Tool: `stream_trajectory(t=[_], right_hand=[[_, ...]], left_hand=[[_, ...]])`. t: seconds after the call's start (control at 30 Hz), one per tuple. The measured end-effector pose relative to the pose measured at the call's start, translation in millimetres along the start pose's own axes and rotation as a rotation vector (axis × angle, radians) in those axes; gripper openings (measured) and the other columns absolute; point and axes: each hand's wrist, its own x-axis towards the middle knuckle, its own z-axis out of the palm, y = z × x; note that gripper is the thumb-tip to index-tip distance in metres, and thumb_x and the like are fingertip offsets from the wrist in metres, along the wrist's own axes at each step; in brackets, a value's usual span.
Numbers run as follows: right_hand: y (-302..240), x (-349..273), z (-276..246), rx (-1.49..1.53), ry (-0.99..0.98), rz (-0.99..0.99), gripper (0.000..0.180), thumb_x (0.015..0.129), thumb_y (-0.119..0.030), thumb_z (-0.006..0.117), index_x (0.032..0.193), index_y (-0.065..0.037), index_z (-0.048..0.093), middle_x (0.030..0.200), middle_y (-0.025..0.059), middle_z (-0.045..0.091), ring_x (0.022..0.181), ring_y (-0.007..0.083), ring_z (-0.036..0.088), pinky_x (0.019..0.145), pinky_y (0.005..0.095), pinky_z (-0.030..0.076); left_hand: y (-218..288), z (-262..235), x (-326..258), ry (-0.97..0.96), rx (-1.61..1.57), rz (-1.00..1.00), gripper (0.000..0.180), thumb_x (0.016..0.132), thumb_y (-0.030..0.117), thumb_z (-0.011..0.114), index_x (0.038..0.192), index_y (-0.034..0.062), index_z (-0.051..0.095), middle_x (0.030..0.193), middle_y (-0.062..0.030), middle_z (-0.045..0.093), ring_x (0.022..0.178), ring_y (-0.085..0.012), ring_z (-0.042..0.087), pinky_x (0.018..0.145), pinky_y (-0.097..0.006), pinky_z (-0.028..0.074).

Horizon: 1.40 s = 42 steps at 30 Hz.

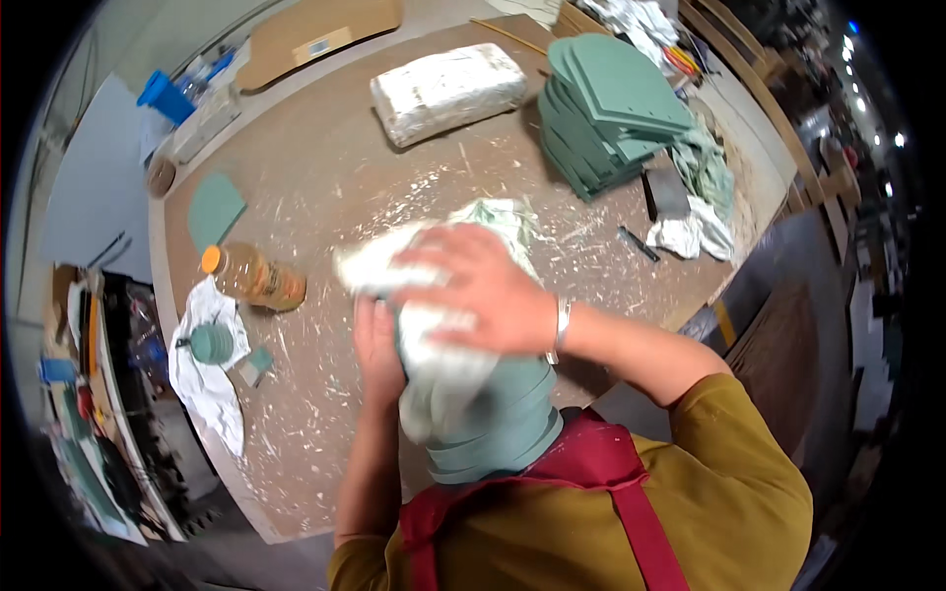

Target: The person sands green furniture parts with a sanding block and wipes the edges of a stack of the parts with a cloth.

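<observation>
A white cloth, smeared by motion, lies under my right hand, which presses it with bent fingers onto a green flat piece. Most of that piece is hidden by the cloth and the hand. At its left edge my left hand grips it, thumb and fingers closed. Between the cloth and my red apron, a stack of green flat pieces leans against my body. Just beyond my right hand, a crumpled white-and-green rag rests on the brown worktable.
A tall stack of rounded green panels stands far right, beside a white wrapped block. An orange-capped bottle and a white cloth under a green round item are left. A dark marker lies right.
</observation>
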Motion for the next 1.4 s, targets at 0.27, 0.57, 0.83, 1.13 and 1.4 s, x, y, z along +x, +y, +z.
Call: stream_trajectory(t=[0.27,0.57,0.83,1.13,1.4], right_hand=[[90.9,-108.9,41.2,0.489,0.301,0.846,0.041,0.097,-0.024,0.058,0.133,-0.004,0.057,0.135,0.0165,0.058,0.129,0.0268,0.052,0.108,0.0366,0.04],[16.7,-57.8,25.9,0.241,0.347,0.139,0.044,0.089,-0.044,0.063,0.124,-0.018,0.065,0.133,0.0152,0.058,0.13,0.0369,0.047,0.108,0.0615,0.032],[114.3,-69.6,-20.2,0.165,0.345,0.783,0.043,0.092,-0.015,0.062,0.131,-0.001,0.051,0.118,0.0212,0.062,0.106,0.034,0.063,0.093,0.0388,0.05],[20.4,63.0,11.5,0.432,-0.041,0.158,0.057,0.098,-0.043,0.055,0.139,-0.005,0.047,0.136,0.0229,0.051,0.127,0.0389,0.048,0.109,0.0409,0.036],[11.5,6.7,6.5,0.277,0.018,0.38,0.044,0.1,-0.036,0.05,0.131,-0.004,0.052,0.125,0.0194,0.055,0.118,0.0361,0.053,0.1,0.0382,0.042]], left_hand=[[12.8,13.4,0.8,0.093,0.249,0.047,0.041,0.104,0.036,0.037,0.113,-0.001,0.054,0.109,-0.0093,0.056,0.098,-0.0174,0.053,0.089,-0.031,0.044],[17.3,19.1,1.0,0.129,0.115,-0.066,0.049,0.104,0.041,0.035,0.118,-0.0008,0.056,0.113,-0.0109,0.059,0.108,-0.0211,0.056,0.098,-0.038,0.044],[38.4,11.1,5.9,0.108,0.615,0.166,0.036,0.104,0.024,0.041,0.128,-0.0017,0.051,0.104,-0.0093,0.058,0.097,-0.0178,0.053,0.089,-0.032,0.043],[56.4,-23.2,65.0,-0.116,0.447,0.09,0.053,0.099,0.015,0.056,0.147,0.0022,0.038,0.138,-0.0104,0.053,0.127,-0.0202,0.049,0.105,-0.034,0.041],[128.7,-6.2,20.5,-0.037,0.759,0.556,0.032,0.082,0.012,0.065,0.111,-0.002,0.06,0.128,-0.0163,0.056,0.125,-0.0346,0.047,0.109,-0.046,0.034]])
